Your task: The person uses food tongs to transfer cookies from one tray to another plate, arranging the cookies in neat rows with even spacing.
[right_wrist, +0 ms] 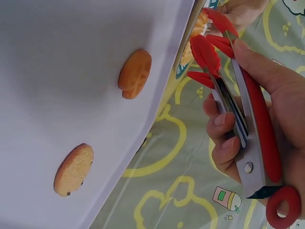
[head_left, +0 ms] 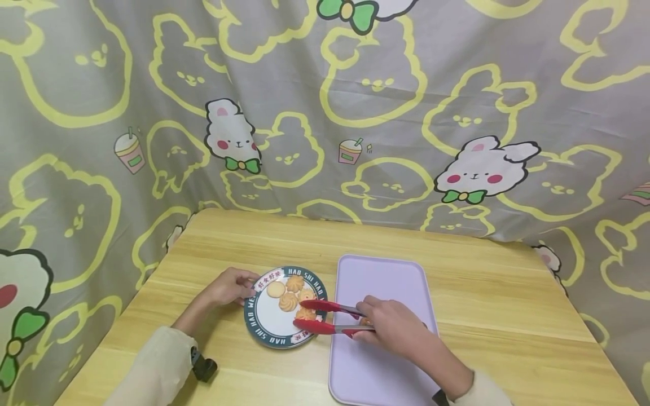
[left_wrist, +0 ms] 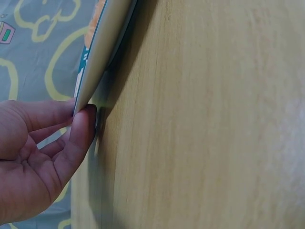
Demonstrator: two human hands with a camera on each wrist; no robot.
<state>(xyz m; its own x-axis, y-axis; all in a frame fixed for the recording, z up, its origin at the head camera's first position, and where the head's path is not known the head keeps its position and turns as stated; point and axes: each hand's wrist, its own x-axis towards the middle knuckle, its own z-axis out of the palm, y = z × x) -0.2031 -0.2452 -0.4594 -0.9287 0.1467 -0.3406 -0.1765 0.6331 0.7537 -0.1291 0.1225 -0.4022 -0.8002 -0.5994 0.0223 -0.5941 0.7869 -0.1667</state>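
Observation:
My left hand (head_left: 227, 286) pinches the rim of a round plate (head_left: 269, 324) with a dark green border and lettering. In the left wrist view, thumb and fingers (left_wrist: 82, 126) hold the plate's edge. Several golden cookies (head_left: 288, 301) lie on the plate. My right hand (head_left: 393, 324) grips a pair of tongs (right_wrist: 257, 129) with metal arms and red tips. The tong tips stand apart over the plate's right side, around a cookie (head_left: 306, 313); whether they touch it I cannot tell.
A lilac tray (head_left: 383, 276) lies right of the plate, under my right hand. In the right wrist view, a brown cookie (right_wrist: 135, 71) and a paler oval one (right_wrist: 74, 171) rest on it. A patterned curtain (head_left: 304, 84) hangs behind the wooden table (head_left: 508, 316).

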